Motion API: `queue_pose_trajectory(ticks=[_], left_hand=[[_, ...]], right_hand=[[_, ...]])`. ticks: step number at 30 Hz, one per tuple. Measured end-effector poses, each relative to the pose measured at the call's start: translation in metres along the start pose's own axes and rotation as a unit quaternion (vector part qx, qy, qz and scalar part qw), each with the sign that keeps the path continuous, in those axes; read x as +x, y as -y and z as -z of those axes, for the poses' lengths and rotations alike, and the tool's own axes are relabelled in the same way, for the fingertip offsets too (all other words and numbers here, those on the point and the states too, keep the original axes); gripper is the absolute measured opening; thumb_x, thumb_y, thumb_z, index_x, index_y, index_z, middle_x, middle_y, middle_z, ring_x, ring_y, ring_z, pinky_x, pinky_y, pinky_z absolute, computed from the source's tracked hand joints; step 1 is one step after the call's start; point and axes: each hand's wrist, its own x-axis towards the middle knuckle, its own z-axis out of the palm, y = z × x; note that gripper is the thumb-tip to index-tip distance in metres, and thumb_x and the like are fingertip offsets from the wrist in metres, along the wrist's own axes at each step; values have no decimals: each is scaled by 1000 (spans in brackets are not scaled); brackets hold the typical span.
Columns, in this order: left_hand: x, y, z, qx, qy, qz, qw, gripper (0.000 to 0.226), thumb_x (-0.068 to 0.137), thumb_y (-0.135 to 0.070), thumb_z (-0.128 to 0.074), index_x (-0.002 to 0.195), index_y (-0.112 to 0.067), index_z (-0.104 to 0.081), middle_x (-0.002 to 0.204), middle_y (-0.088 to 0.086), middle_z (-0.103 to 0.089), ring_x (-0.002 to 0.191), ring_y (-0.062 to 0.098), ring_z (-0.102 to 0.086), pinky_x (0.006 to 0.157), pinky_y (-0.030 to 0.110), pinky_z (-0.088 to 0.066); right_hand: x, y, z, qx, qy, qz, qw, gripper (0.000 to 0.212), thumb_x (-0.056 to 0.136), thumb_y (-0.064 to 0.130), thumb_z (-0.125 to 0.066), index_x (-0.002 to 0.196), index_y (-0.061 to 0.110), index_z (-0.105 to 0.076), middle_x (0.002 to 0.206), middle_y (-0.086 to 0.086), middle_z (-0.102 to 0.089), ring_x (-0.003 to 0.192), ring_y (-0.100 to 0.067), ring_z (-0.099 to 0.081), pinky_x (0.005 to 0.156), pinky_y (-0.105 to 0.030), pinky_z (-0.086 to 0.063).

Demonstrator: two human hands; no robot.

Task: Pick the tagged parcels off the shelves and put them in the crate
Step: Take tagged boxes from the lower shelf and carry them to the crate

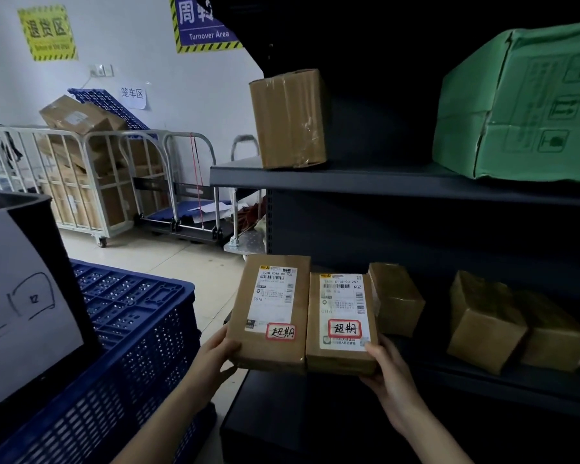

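Two flat brown parcels lie side by side at the left end of the lower shelf (482, 386), each with a white shipping label and a red-framed tag. My left hand (215, 356) grips the near left corner of the left tagged parcel (248, 313). My right hand (387, 373) holds the near right corner of the right tagged parcel (315, 329). The blue slotted crate (138, 329) stands to the left, below my left arm, with a black bin bearing a white paper sheet (24, 296) at its near side.
Untagged brown boxes (395, 299) (482, 323) sit further right on the lower shelf. The upper shelf (349, 179) carries an upright brown box (288, 118) and a large green carton (523, 102). Metal roll cages (81, 175) with cartons stand along the back wall.
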Motion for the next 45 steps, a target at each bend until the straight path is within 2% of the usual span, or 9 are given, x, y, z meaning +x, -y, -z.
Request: queue_pose_trajectory(ticks=[7,11,13,18,21,24,29,40,45], left_hand=[[1,-15,6,65,10,7,998,50,90,-10,-51,129,-41,-46,118,-10,-57,110,15,-50,92,41,-40],[1,-20,5,75,24,-10,997,55,87,6,-49,127,-30,-48,107,-6,-68,97,13,-63,80,29,-51],[-3,-25,2,70,29,-6,997,60,86,14,-45,130,-27,-45,112,2,-66,99,19,-64,78,30,-54],[-17,-40,-7,55,24,38,997,70,86,19,-41,142,-23,-34,123,7,-60,114,28,-56,99,46,-45],[-37,-57,-9,46,33,67,996,69,87,17,-43,141,-25,-34,121,1,-61,109,21,-60,91,39,-50],[-62,-85,-8,42,42,98,993,67,86,14,-46,137,-28,-38,123,3,-61,109,20,-61,82,32,-53],[-117,-147,0,36,54,143,988,66,85,12,-51,136,-28,-40,126,6,-59,111,21,-60,78,27,-53],[-225,-282,28,72,40,160,984,62,84,12,-52,122,-36,-46,119,-1,-62,110,21,-58,84,33,-51],[-258,-330,35,77,21,124,989,62,84,13,-51,122,-36,-45,120,-5,-60,111,18,-57,88,32,-50]], right_hand=[[18,-11,4,-24,3,-8,1000,43,86,29,-59,128,25,-53,111,-3,-67,104,-17,-60,84,-33,-48],[19,-13,6,-114,-6,19,993,45,85,36,-61,129,29,-54,111,4,-66,108,-15,-58,101,-40,-42],[17,-12,5,-139,-8,31,990,47,85,34,-62,131,30,-51,110,9,-65,106,-12,-58,97,-35,-43],[3,4,4,-154,0,21,988,56,86,25,-63,137,33,-41,108,15,-61,98,2,-55,81,-17,-43],[-17,26,3,-168,-2,-11,986,59,86,25,-64,138,32,-38,113,13,-59,96,3,-54,80,-14,-41],[-41,59,-3,-184,-1,-45,982,66,85,28,-64,142,31,-31,122,8,-53,110,-9,-50,95,-28,-39],[-88,125,-28,-216,-2,-84,973,66,86,29,-64,142,32,-30,128,6,-51,110,-9,-45,94,-30,-36],[-193,247,-93,-242,9,-120,963,64,88,27,-61,143,28,-29,129,-3,-56,114,-21,-54,103,-44,-41],[-214,287,-116,-233,22,-89,968,61,88,28,-62,141,30,-32,122,5,-52,109,-13,-48,95,-34,-37]])
